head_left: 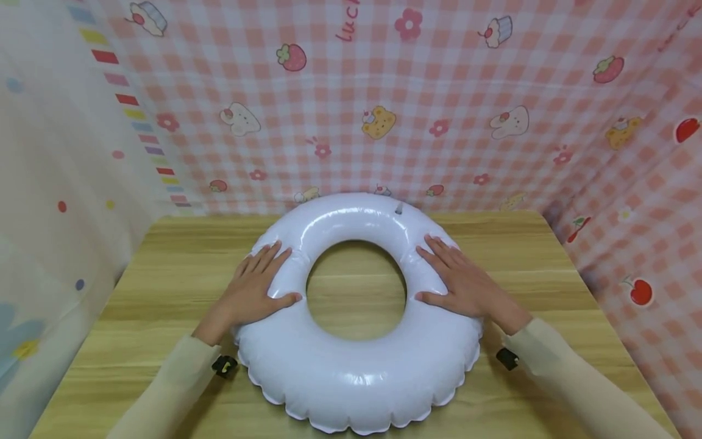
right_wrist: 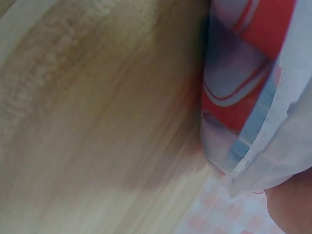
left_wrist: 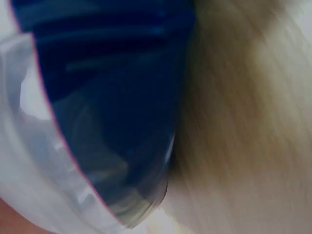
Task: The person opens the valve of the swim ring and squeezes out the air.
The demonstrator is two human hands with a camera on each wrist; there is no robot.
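An inflated white swim ring [head_left: 356, 372] lies flat on the wooden table, its upper side plain and glossy. A small clear valve [head_left: 399, 208] sticks up at its far right. My left hand [head_left: 255, 289] rests on the ring's left side with fingers spread and the thumb toward the hole. On the opposite side my right hand [head_left: 463, 283] lies likewise, fingers straight. In the left wrist view the ring's lower side [left_wrist: 117, 107] is dark blue with a pink edge line. The right wrist view shows a red and white patterned underside [right_wrist: 239, 97].
The wooden table [head_left: 356, 292] shows through the ring's hole and around it. A pink checked cloth [head_left: 340, 91] hangs behind the table and along the right. At the left hangs a pale dotted cloth [head_left: 44, 183]. Small black wrist devices [head_left: 225, 366] sit under both sleeves.
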